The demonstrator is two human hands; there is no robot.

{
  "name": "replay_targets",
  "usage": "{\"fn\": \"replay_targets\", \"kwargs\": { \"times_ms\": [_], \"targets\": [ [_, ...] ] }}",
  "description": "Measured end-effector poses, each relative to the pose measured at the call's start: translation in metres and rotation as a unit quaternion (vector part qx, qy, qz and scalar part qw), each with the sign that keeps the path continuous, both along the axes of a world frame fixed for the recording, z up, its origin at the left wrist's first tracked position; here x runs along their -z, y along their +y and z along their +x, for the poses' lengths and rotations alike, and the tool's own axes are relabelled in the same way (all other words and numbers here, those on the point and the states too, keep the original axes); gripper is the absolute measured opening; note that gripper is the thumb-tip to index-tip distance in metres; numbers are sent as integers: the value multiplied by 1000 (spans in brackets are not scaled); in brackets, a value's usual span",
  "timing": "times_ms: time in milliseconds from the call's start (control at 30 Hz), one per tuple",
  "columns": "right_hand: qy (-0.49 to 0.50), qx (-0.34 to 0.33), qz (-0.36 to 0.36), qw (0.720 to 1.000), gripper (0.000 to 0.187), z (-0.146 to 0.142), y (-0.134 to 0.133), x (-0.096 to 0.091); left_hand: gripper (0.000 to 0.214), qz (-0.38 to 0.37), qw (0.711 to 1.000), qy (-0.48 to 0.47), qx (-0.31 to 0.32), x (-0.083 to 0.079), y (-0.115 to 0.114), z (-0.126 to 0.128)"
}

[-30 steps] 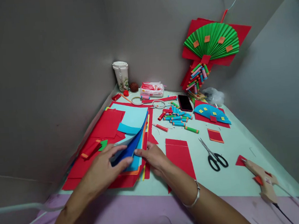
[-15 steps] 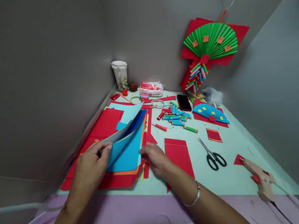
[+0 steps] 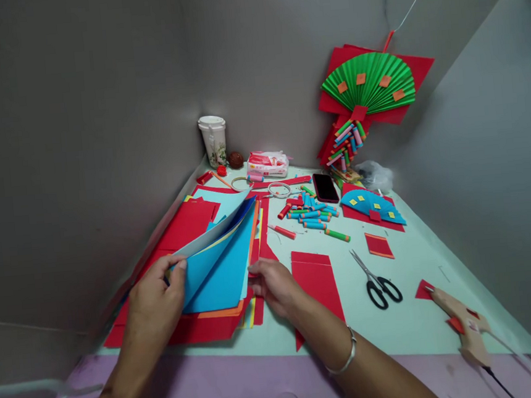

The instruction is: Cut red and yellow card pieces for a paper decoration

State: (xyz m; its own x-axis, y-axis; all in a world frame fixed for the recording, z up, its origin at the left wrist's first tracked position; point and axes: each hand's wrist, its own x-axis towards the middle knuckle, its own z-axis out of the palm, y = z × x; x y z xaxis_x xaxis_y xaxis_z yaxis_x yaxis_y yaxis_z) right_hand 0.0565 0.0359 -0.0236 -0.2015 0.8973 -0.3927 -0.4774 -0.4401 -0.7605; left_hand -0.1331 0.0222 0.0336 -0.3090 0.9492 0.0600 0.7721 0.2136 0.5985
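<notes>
My left hand is closed on the near left corner of several coloured paper sheets, with thumb on top. These sheets are lifted and curved, blue and pale ones among them. Beneath them lies a flat blue sheet, and orange and red sheets stick out under it. My right hand, with a bangle on the wrist, pinches the right edge of the paper stack. Its fingertips partly hide which sheets it holds. A red paper piece lies just right of this hand.
Black-handled scissors and a glue gun lie at the right. Farther back are several small paper rolls, a phone, a blue paper fan and a lidded cup. A green fan decoration hangs against the wall.
My left hand has moved slightly left and down with the lifted sheets, showing more of the flat blue sheet. My right hand stays at the stack's edge. The view has tilted up slightly.
</notes>
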Motion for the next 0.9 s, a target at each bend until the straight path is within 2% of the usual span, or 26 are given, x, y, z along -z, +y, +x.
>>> {"fn": "replay_targets", "kwargs": {
  "times_ms": [100, 300, 433, 467, 533, 633, 833, 900],
  "targets": [
    [5, -6, 6, 1000, 12, -1, 2, -3, 37, -8, 999, -14, 39, 5, 0, 0],
    [-7, -37, 27, 999, 10, 0, 1, -18, 40, 39, 975, -66, 208, 17, -1, 9],
    [-20, -51, 33, 998, 14, 1, -1, -22, 68, 21, 967, -23, 253, 20, -4, 17],
    [-22, -52, 34, 998, 17, 2, -1, -21, 69, 23, 964, -12, 263, 20, -5, 18],
    [-28, -52, 35, 998, 20, 3, -2, -19, 58, 34, 961, -5, 276, 20, -5, 20],
    [-37, -56, 31, 997, 22, 5, -2, -16, 43, 42, 964, -27, 261, 18, -4, 17],
    [-39, -52, 2, 998, 16, 7, -3, -14, 36, 66, 991, -12, 112, 10, -3, 5],
    [-34, -54, -1, 998, 16, 7, -3, -14, 35, 67, 994, -3, 81, 6, -4, 3]
  ]
}}
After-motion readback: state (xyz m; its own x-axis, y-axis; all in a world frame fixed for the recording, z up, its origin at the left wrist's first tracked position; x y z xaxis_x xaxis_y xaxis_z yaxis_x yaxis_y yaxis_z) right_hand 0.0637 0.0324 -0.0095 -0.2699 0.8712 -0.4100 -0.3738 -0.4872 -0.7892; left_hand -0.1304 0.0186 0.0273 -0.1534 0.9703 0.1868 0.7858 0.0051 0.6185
